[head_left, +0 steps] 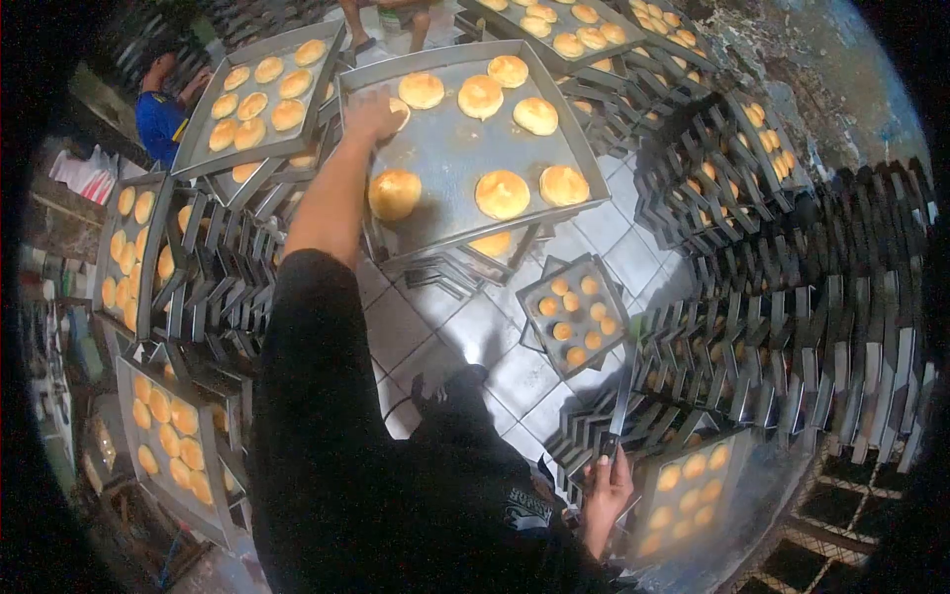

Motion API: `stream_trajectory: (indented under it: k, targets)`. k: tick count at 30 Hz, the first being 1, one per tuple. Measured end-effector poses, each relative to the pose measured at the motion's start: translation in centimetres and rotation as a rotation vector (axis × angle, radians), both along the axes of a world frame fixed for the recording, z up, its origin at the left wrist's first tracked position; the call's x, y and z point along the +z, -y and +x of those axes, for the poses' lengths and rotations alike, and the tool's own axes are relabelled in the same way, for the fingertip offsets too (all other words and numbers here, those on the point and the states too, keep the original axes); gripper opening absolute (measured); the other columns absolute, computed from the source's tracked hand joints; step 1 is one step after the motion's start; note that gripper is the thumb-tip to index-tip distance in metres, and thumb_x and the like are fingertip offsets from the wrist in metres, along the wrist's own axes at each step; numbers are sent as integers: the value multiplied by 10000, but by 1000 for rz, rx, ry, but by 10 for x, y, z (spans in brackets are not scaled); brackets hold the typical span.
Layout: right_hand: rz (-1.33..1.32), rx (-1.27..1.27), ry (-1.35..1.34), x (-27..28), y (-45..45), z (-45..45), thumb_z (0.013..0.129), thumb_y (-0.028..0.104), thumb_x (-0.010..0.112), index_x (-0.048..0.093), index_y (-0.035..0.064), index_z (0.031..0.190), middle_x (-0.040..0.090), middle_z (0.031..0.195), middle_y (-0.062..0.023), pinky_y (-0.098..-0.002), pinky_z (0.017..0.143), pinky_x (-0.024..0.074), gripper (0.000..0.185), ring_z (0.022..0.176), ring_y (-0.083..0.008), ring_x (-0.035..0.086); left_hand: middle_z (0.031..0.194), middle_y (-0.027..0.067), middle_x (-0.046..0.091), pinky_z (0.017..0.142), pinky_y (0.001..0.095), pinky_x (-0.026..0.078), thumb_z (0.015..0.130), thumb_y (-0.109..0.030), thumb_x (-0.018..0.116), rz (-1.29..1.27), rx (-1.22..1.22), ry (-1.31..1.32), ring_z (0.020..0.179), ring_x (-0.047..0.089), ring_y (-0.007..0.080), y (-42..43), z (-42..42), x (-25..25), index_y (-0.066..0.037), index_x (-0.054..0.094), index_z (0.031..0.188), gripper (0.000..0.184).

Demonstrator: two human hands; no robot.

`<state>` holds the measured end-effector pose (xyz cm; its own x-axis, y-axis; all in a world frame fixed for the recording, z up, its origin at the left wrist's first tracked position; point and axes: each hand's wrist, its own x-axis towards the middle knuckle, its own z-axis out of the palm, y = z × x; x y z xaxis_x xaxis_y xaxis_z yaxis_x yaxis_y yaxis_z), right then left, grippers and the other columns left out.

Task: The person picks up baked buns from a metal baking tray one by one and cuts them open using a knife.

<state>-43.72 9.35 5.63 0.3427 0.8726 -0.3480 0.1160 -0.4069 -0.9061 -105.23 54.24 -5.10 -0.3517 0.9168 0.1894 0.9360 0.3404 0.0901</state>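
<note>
At the upper left of the big metal tray, my left hand is closed about a golden round bun, which it partly covers. Several more buns lie spread over that tray, such as one bun near its front edge. Low on the right, my right hand grips a knife by its dark handle, with the long narrow blade pointing up and away from me.
Stacked trays rise on both sides, including a left tray of buns and dark tray stacks at right. A smaller tray sits low over the tiled floor. A person in blue is at upper left.
</note>
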Motion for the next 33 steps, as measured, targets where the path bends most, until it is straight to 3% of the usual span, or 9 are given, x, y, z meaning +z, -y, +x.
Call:
stream_trajectory:
  k: [5, 7, 13, 18, 21, 23, 27, 30, 33]
  targets:
    - [-75, -41, -4, 2, -6, 1, 1001, 139, 606, 558, -22, 1357, 640, 919, -22, -223, 652, 461, 393, 754, -80, 559, 1289, 171, 647, 1039, 569, 422, 910, -407, 573, -209, 53, -11, 1153, 642, 360, 24, 29, 67, -148, 669, 1253, 440]
    - [-69, 27, 20, 0, -5, 8, 1003, 131, 602, 557, -24, 1362, 648, 974, -33, -231, 682, 486, 393, 787, -88, 573, 1100, 210, 715, 957, 452, 510, 941, -408, 553, -44, 66, -127, 1034, 686, 368, 18, 24, 65, -22, 716, 1111, 453]
    - [-84, 12, -5, 1, -16, 0, 1007, 124, 597, 559, -32, 1362, 644, 995, -33, -235, 683, 492, 390, 793, -91, 574, 1098, 176, 718, 947, 410, 508, 898, -317, 618, -42, -433, 458, 1028, 681, 341, -20, 53, 49, -78, 713, 1135, 349]
    - [-65, 28, 18, 4, -21, -2, 999, 92, 572, 547, -50, 1369, 633, 936, -16, -225, 653, 463, 397, 755, -83, 547, 1113, 172, 714, 966, 383, 496, 899, -281, 609, -67, -512, 485, 1084, 657, 327, -35, 70, 23, -49, 712, 1121, 337]
    - [-94, 39, 44, 5, -22, -2, 1003, 127, 577, 547, -18, 1384, 625, 850, -5, -203, 550, 385, 409, 630, -44, 480, 1140, 137, 718, 987, 449, 483, 901, -271, 588, 187, -565, 295, 1103, 650, 339, -59, 59, -1, -84, 736, 1098, 310]
    - [-104, 27, 9, 7, -26, -5, 1004, 146, 588, 546, -4, 1390, 626, 827, -7, -199, 519, 353, 416, 591, -33, 450, 1156, 109, 717, 999, 547, 450, 896, -252, 565, 215, -387, -311, 1130, 632, 343, -60, 56, -15, -95, 746, 1080, 302]
    - [-133, 3, 3, 11, -28, -8, 1007, 189, 604, 544, 22, 1402, 632, 787, -14, -194, 465, 291, 433, 524, -17, 398, 1154, 92, 714, 1034, 606, 390, 899, -285, 573, -45, 25, -392, 1162, 611, 321, -50, 77, 46, -74, 739, 1076, 322]
    - [-151, -11, 24, 9, -30, -11, 1009, 189, 600, 543, 17, 1402, 632, 795, -14, -201, 474, 304, 433, 536, -19, 405, 1119, 103, 718, 1106, 584, 325, 911, -302, 564, -17, -56, -167, 1168, 600, 331, -64, 83, 42, -38, 729, 1073, 351]
    - [-40, 39, 79, -11, -29, 0, 1009, 184, 598, 549, 13, 1391, 625, 803, -10, -196, 499, 322, 421, 573, -22, 429, 1191, 123, 689, 1112, 601, 313, 926, -289, 550, 169, -710, 82, 1189, 591, 324, -82, 102, 15, -53, 715, 1119, 346]
